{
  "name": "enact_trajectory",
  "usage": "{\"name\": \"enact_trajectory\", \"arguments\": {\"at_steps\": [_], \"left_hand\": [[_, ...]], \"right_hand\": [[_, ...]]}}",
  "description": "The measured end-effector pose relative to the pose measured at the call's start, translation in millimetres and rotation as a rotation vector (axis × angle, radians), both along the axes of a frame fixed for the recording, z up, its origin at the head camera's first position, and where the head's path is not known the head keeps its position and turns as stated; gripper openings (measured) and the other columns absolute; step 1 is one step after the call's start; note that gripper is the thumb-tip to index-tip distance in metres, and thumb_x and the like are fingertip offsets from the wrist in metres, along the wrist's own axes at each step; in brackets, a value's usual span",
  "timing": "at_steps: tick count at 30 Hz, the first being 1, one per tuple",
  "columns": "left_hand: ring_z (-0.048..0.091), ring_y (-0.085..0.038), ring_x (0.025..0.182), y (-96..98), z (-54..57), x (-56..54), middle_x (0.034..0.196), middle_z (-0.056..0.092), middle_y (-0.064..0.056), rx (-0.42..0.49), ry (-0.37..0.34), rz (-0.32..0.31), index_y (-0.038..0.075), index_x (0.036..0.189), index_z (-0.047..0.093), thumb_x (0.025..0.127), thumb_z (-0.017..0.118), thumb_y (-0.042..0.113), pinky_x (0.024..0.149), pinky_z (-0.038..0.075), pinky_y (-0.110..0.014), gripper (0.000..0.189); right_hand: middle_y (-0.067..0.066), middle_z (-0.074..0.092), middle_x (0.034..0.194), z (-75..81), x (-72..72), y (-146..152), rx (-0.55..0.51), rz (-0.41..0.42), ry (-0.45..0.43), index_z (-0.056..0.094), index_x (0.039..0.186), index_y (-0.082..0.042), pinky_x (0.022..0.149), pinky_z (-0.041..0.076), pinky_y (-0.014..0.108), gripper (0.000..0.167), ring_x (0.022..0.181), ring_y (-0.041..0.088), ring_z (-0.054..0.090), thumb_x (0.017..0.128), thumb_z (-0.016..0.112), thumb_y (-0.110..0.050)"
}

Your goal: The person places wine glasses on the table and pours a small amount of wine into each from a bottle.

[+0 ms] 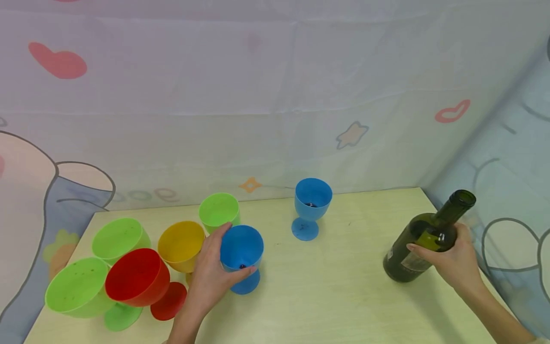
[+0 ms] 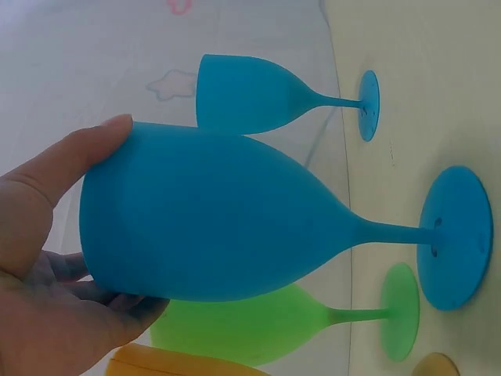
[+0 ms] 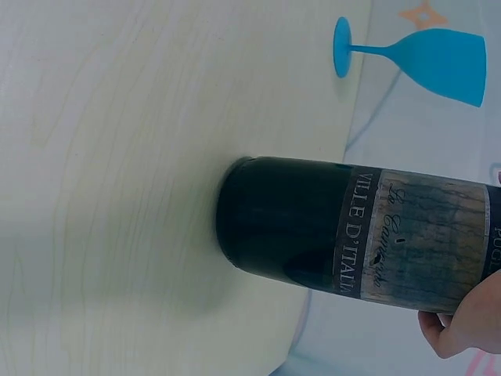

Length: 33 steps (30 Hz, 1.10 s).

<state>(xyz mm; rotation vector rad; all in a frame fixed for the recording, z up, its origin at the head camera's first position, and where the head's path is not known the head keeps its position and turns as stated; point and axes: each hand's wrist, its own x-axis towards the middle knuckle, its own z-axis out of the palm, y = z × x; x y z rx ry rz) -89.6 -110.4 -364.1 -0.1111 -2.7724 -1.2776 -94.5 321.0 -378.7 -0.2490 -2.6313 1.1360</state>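
Note:
My left hand (image 1: pixel 213 272) holds a blue plastic wine goblet (image 1: pixel 241 246) by its upper bowl, thumb on one side and fingers on the other. The goblet is upright, and a little dark residue shows at the bottom of its bowl. On the right, my right hand (image 1: pixel 456 263) grips a dark green wine bottle (image 1: pixel 404 260) round its upper body. The bottle has no cork, and its label (image 3: pixel 427 239) faces the right wrist camera. Whether its base touches the table I cannot tell. A second blue goblet (image 1: pixel 312 198) stands farther back between the hands.
Left of my left hand stand a yellow goblet (image 1: pixel 180 243), a red goblet (image 1: pixel 136 277) and several green goblets (image 1: pixel 118 239), close together. The pale wooden table (image 1: pixel 326 296) ends at a printed cloth backdrop (image 1: pixel 258 95) behind and at the right.

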Motion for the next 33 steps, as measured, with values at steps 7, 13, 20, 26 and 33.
{"name": "enact_trajectory", "arguments": {"at_steps": [7,13,20,26,33], "left_hand": [[0.032,-0.036,0.123,2.1,0.3,-0.2,0.134,0.036,-0.018,0.011,-0.058,-0.008,0.007,0.139,0.029,0.068,0.081,0.026,0.088,0.041,-0.057,0.090],[0.029,-0.037,0.124,3.2,1.1,1.2,0.135,0.033,-0.018,0.021,-0.100,-0.012,0.006,0.139,0.026,0.068,0.081,0.028,0.087,0.041,-0.057,0.092],[0.030,-0.038,0.123,3.4,-1.1,2.0,0.135,0.033,-0.019,0.040,-0.089,-0.023,0.006,0.139,0.026,0.067,0.081,0.026,0.088,0.040,-0.057,0.093],[0.035,-0.038,0.123,3.6,-4.2,1.8,0.135,0.037,-0.018,0.062,-0.033,-0.048,0.006,0.138,0.027,0.067,0.082,0.025,0.089,0.039,-0.057,0.091],[0.035,-0.037,0.123,3.4,-5.3,2.4,0.135,0.037,-0.017,0.089,-0.004,-0.044,0.008,0.137,0.029,0.067,0.082,0.025,0.089,0.040,-0.056,0.089]], "right_hand": [[0.029,0.039,0.116,1.5,-0.8,-3.1,0.017,0.022,-0.002,0.023,0.127,0.009,0.070,0.036,0.033,0.082,0.098,0.041,0.045,0.074,0.076,-0.023],[0.030,0.040,0.115,2.0,-2.4,-5.9,0.021,0.038,0.017,0.024,0.127,0.009,0.076,0.034,0.054,0.084,0.099,0.044,0.043,0.072,0.078,-0.023],[0.031,0.038,0.116,2.4,-1.8,-6.8,0.025,0.045,0.009,0.023,0.128,0.009,0.077,0.033,0.057,0.084,0.099,0.046,0.042,0.072,0.077,-0.023],[0.031,0.038,0.115,2.5,-1.3,-6.5,0.028,0.053,-0.003,0.022,0.128,0.010,0.075,0.035,0.056,0.085,0.098,0.046,0.043,0.073,0.077,-0.023],[0.030,0.037,0.115,3.4,-2.3,-7.9,0.037,0.054,-0.011,0.022,0.128,0.010,0.074,0.036,0.055,0.085,0.097,0.045,0.044,0.073,0.077,-0.024]]}}
